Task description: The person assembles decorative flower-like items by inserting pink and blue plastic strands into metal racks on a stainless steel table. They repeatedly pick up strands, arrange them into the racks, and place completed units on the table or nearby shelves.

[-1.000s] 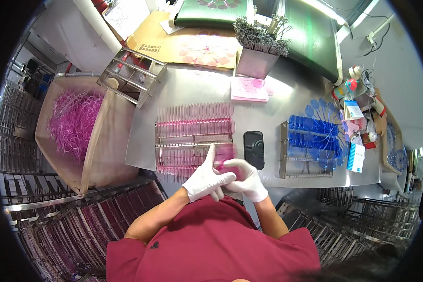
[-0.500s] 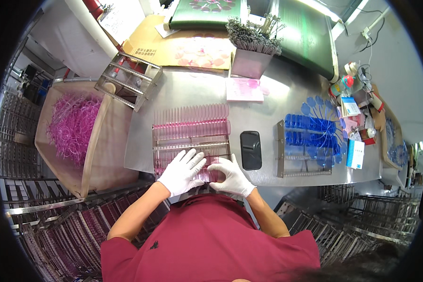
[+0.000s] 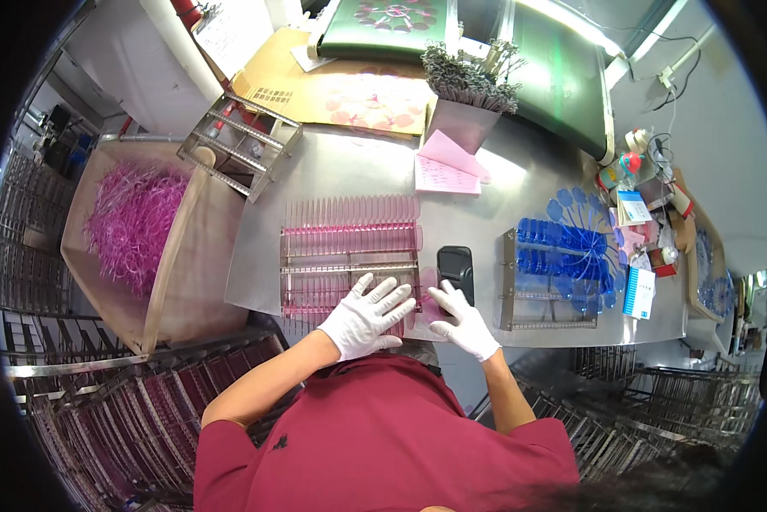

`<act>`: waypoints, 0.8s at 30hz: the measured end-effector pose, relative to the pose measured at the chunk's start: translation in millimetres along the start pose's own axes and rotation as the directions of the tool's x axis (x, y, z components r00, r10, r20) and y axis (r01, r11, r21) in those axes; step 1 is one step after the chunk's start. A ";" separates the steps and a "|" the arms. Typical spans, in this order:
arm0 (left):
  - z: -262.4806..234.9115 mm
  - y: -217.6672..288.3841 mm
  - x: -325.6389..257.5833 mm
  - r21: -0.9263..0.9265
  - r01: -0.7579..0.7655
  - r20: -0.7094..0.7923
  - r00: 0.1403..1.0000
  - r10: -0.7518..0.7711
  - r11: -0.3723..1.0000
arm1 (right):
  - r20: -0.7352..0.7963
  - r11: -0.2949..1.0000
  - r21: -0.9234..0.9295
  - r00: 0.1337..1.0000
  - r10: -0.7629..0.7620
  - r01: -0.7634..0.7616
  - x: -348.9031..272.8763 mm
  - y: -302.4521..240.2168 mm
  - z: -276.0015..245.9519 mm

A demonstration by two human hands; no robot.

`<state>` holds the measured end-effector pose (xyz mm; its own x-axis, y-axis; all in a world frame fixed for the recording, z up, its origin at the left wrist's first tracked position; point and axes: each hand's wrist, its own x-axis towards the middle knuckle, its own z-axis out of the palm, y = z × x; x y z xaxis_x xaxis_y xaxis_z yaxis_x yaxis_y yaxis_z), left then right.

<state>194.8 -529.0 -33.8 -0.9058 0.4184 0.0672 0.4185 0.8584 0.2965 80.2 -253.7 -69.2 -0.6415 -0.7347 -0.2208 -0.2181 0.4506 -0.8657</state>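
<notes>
A metal rack (image 3: 349, 269) stands in front of me, with rows of thin, clear pink plastic pieces (image 3: 349, 239) upright in its slots. My left hand (image 3: 366, 320), in a white glove, lies spread with its palm down over the rack's near right part. Just past the rack's right side is my right hand (image 3: 464, 324), also gloved, with thumb and fingers apart. At its fingertips a clear pink round piece (image 3: 429, 280) shows, partly over the black phone (image 3: 456, 269); whether the fingers touch it is unclear. The rack's near edge is partly hidden by my left hand.
To the right, another metal rack (image 3: 507, 290) holds blue plastic pieces (image 3: 563, 243). A bin (image 3: 174, 264) of pink plastic scrap stands left, beside an empty metal frame (image 3: 238, 145). Beyond are a pink paper pad (image 3: 446, 177) and a metal box (image 3: 460, 124) of thin grey rods.
Both hands have shifted right, the right one leaving the rack's near edge for its right side. A sheet of the pink pad now stands raised. A pink piece now shows beside the phone.
</notes>
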 end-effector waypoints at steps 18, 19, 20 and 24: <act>-12.8 -4.5 -9.4 0.061 0.025 0.056 0.998 -0.028 0.998 | 0.112 0.646 -0.687 0.926 -0.361 0.334 10.0 -69.7 3.8; -18.3 -7.8 -15.2 0.056 0.035 0.072 0.997 -0.039 0.998 | 0.136 0.628 -0.680 0.907 -0.399 0.378 14.7 -71.6 9.3; -18.2 -15.0 -24.2 0.057 0.060 0.042 0.997 -0.062 0.997 | 0.187 0.628 -0.635 0.878 -0.441 0.450 22.6 -73.0 14.7; -40.2 -40.3 -38.8 0.039 0.152 0.023 0.988 -0.153 0.988 | 0.292 0.559 -0.605 0.811 -0.507 0.567 32.1 -46.2 13.4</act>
<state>210.4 -591.8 -10.0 -0.9573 0.2889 -0.0008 0.2784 0.9230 0.2655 79.5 -304.8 -42.3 -0.1950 -0.9724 0.1284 -0.9308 0.1422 -0.3368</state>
